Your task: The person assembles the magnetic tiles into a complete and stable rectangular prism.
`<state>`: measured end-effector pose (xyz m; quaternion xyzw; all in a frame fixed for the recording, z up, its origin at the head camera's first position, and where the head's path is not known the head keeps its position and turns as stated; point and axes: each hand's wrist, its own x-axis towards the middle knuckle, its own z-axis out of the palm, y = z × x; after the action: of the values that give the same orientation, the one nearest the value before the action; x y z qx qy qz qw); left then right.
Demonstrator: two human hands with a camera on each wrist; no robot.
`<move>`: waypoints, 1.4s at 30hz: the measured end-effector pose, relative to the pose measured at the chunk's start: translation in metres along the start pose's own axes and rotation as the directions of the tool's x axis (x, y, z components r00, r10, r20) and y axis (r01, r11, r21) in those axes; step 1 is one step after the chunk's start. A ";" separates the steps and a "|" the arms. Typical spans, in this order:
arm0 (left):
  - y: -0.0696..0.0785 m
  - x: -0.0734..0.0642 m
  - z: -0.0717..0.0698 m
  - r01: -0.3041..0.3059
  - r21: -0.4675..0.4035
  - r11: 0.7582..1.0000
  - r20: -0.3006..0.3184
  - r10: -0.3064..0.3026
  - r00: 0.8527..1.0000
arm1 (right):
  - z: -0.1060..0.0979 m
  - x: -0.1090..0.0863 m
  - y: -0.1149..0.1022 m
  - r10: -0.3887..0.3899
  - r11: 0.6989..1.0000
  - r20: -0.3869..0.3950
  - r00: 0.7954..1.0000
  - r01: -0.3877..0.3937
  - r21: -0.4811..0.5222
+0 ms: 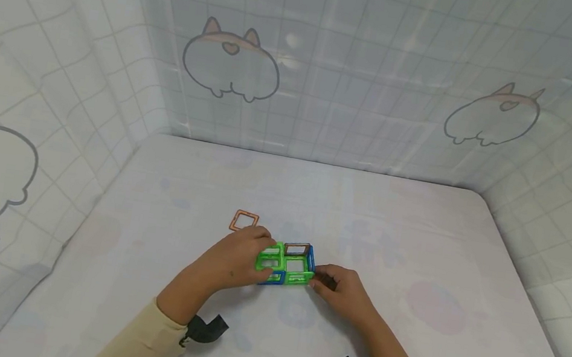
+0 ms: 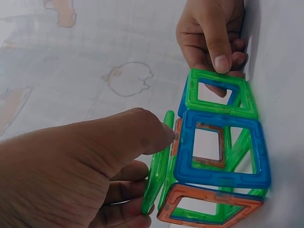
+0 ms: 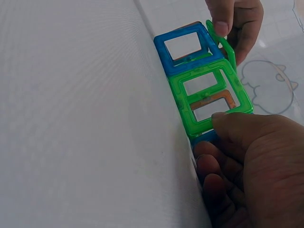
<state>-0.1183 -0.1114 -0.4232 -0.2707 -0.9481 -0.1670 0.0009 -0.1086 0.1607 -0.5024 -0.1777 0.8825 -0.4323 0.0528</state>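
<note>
A low two-cell box of see-through square magnetic tiles stands on the table, with a blue front tile, a green front tile beside it and an orange tile at the left end. My left hand pinches a separate green square tile between thumb and fingers, tilted close against the top of the left cell. At the box's right end my right hand grips with its thumb on the green front tile and its curled fingers by the blue end tile.
One loose orange square tile lies flat behind my left hand. The white-covered table ends at a grid-patterned curtain with cartoon animals. Similar grid-patterned sheets rise at both sides.
</note>
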 end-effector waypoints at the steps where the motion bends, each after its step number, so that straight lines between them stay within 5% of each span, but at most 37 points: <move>1: 0.000 0.000 0.000 -0.002 0.006 1.000 0.002 0.002 1.000 | 0.000 0.000 0.000 0.000 1.000 0.000 1.000 0.000 -0.001; 31: -0.005 0.000 0.006 -0.015 -0.006 1.000 0.019 0.015 1.000 | 0.000 0.000 0.002 -0.040 0.999 -0.005 0.999 0.040 0.004; 42: -0.015 -0.001 0.003 0.076 -0.061 0.995 -0.025 -0.078 0.997 | 0.000 0.000 0.001 -0.033 0.999 -0.009 0.999 0.033 0.004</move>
<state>-0.1250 -0.1231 -0.4310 -0.2317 -0.9522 -0.1989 -0.0009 -0.1090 0.1611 -0.5034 -0.1903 0.8786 -0.4359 0.0421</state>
